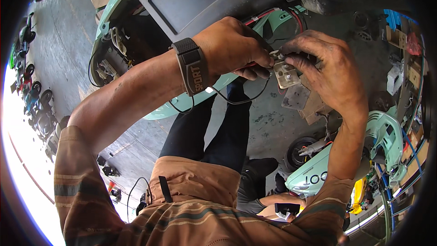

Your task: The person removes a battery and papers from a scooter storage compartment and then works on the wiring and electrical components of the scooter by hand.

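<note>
My right hand [334,61] comes in from the right, its thumb and bent fingers closed at the top of a small whitish terminal block [287,76] with metal screws. My left hand [232,45] meets it from the other side, thumb and fingers pinched together at the block's upper left edge by a small metal piece [275,55]. Whether that piece is a wire's end I cannot tell. A thin black cable [243,102] loops down below my left hand. Dark smudges cover the fingertips of both hands, and a black band sits on my left wrist.
Ahead stands a pale green scooter body [105,25] with a dark grey panel [205,4] and exposed red and black wires [298,20]. Flattened cardboard [314,105] lies on the floor. Behind on the right, a person works near another green scooter [309,171]. Motorbikes line the far left.
</note>
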`<action>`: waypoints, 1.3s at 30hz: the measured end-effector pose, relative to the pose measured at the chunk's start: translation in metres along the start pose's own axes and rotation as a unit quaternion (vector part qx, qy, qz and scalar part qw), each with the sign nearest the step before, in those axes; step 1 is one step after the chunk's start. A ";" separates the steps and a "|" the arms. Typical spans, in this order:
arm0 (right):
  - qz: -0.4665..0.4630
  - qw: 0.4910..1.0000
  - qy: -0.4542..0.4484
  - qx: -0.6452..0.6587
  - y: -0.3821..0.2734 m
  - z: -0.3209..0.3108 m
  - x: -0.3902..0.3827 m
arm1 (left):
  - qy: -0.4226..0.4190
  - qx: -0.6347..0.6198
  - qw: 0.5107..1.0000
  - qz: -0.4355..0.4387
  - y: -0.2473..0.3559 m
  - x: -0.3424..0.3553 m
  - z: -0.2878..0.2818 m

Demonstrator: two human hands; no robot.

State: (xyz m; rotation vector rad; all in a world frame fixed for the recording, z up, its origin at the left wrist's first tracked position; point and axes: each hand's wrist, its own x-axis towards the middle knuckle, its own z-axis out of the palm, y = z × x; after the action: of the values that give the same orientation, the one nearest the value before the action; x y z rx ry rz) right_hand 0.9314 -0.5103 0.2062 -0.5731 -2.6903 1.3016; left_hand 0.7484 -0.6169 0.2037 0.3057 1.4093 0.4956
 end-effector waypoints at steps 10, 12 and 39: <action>-0.006 0.995 -0.083 -0.052 0.004 -0.012 0.010 | 0.005 0.003 1.000 0.008 0.000 0.001 0.002; -0.011 0.994 -0.095 -0.061 0.003 -0.013 0.011 | 0.008 -0.009 1.000 0.012 0.001 0.001 0.003; -0.085 0.970 -0.062 -0.217 -0.008 -0.002 0.002 | 0.009 -0.008 1.000 -0.004 0.001 0.001 0.003</action>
State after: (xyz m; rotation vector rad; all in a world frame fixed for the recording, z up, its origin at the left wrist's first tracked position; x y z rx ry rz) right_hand 0.9281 -0.5126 0.2137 -0.2899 -3.0665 0.7299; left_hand 0.7518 -0.6153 0.2036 0.2833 1.4238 0.5037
